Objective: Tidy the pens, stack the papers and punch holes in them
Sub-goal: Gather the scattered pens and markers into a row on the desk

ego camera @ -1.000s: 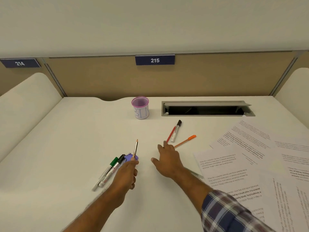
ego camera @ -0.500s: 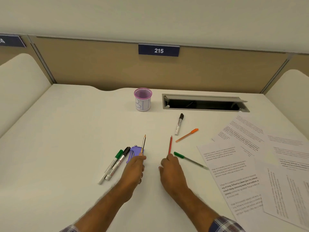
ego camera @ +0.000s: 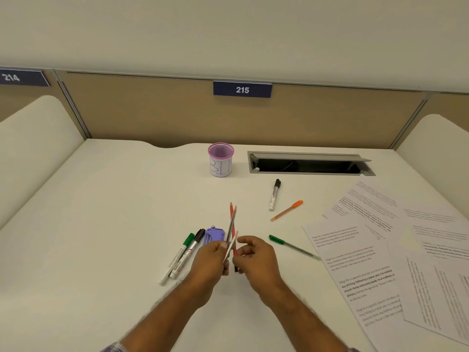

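Note:
My left hand grips a grey pencil that points up and away from me. My right hand pinches a red pencil, and the two pencils cross just above my fingers. A short pale stick also shows between the hands. The purple hole punch lies just behind my left hand. Beside it lie a green-capped marker and a black-capped marker. A green pen, an orange pen and another black-capped marker lie to the right. Printed papers are spread loosely at the right.
A purple-rimmed mesh cup marked BIN stands at the back centre of the white desk. An open grey cable slot is to its right. Tan partition panels and curved white dividers close off the back and sides.
My right hand picked up the red pencil from the desk and brought it left against the grey pencil in my left hand. Both hands now meet in front of the hole punch.

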Tool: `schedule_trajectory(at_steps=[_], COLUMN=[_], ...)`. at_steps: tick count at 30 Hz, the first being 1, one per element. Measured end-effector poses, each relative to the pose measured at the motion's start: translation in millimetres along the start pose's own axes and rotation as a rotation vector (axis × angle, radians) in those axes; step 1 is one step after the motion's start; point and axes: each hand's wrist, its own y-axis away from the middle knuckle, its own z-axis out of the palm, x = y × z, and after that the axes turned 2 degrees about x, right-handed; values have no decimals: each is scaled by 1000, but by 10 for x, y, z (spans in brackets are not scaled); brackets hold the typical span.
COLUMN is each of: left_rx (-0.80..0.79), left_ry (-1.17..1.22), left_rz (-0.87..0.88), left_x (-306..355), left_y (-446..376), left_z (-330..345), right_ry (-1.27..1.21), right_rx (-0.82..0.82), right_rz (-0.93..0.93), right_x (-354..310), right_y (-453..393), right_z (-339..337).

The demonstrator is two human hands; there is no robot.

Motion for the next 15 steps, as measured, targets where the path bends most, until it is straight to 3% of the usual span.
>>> schedule_trajectory(at_steps=[6,15], left_rx=[182,172], left_ry=[63,-85], left_rz=[30,25], left_x=[145,200], left_y=[20,-133], left_z=[-112,-906], right_ry=[-151,-47], right_rx=[-38,-268], right_rz=[-19,-63], right_x=[-207,-367], right_y=[61,-55], right_z=[372,1119])
